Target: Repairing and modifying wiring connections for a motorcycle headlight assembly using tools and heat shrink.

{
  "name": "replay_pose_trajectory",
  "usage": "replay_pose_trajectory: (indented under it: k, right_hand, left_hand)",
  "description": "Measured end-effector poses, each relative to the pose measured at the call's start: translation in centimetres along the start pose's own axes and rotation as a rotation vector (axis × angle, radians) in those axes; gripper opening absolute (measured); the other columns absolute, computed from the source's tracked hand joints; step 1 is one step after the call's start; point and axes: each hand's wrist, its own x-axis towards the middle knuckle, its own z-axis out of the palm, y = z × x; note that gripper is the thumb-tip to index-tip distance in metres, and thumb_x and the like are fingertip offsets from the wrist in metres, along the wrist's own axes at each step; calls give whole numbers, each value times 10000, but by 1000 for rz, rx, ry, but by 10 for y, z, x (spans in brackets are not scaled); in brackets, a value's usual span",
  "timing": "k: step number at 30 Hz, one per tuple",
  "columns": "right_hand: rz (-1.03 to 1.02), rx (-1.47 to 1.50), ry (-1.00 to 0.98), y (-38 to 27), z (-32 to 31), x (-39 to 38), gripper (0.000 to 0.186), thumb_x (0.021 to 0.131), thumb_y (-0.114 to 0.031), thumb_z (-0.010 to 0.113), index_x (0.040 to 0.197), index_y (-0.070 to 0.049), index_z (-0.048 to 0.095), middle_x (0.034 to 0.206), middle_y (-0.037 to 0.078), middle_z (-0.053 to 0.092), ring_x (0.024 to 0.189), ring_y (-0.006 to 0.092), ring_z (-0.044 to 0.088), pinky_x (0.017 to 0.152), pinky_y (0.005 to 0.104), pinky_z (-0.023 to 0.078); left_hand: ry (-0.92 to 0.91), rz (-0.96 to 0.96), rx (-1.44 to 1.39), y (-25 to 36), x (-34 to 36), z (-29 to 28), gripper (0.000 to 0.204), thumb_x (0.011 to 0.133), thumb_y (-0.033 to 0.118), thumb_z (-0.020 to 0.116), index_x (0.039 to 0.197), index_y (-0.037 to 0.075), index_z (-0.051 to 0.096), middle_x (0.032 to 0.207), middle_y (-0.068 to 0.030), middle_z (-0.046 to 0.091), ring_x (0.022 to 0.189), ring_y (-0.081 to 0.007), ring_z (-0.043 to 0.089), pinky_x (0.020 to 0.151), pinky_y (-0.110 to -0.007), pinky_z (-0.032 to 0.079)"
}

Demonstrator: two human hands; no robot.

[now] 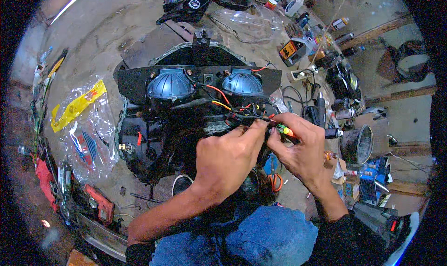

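A black lamp housing point(156, 149) lies in front of me. Two blue-grey domed lamp backs, one on the left point(170, 84) and one on the right point(242, 83), sit in its upper plate. Red, yellow and black wires point(221, 105) run from the lamps toward my fingertips. My left hand point(228, 156) pinches at the wire ends; its fingertips partly hide the grip. In my right hand point(302, 145) is a slim tool with a green, orange and black handle point(286, 130), its kind unclear. Both hands' fingertips nearly meet over the housing's right side.
A clear plastic bag point(88, 145) with a yellow strip lies left, above a red power tool point(100, 205). Bottles, cans and a black-and-orange box point(292, 51) crowd the right. A metal cylinder point(357, 144) stands at right, near a blue box point(373, 178). More black lamps point(193, 4) lie far back.
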Motion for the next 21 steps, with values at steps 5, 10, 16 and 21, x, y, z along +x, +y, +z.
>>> replay_pose_trajectory:
  k: [5,10,16,21]
  right_hand:
    - [-157,-16,181,30,-1,7,223,819,-123,806,1017,-57,730,811,82,714,665,198,677,597,343,520]
    - [408,-3,518,111,-114,-27,295,1021,-300,726,885,-41,686,701,-35,567,640,61,484,557,268,366]
    - [645,-175,274,130,-101,-170,267,966,-142,750,1210,-34,749,836,34,667,726,114,540,671,306,475]
    - [814,-26,302,136,-22,-269,147,961,-113,749,1000,28,735,841,0,674,821,91,589,780,259,514]
  left_hand:
    - [27,24,-14,-2,2,2,191,965,204,747,1141,134,776,907,-94,777,722,-284,755,607,-402,588]
    - [9,-13,-47,-2,1,-1,136,966,180,750,1067,95,782,948,-102,786,749,-283,762,624,-391,592]
    - [9,-29,-37,4,2,-1,127,952,168,764,1047,87,787,929,-99,786,756,-272,766,627,-378,588]
    - [15,-5,24,2,2,4,151,920,148,795,1070,136,797,953,-79,799,697,-239,762,610,-338,574]
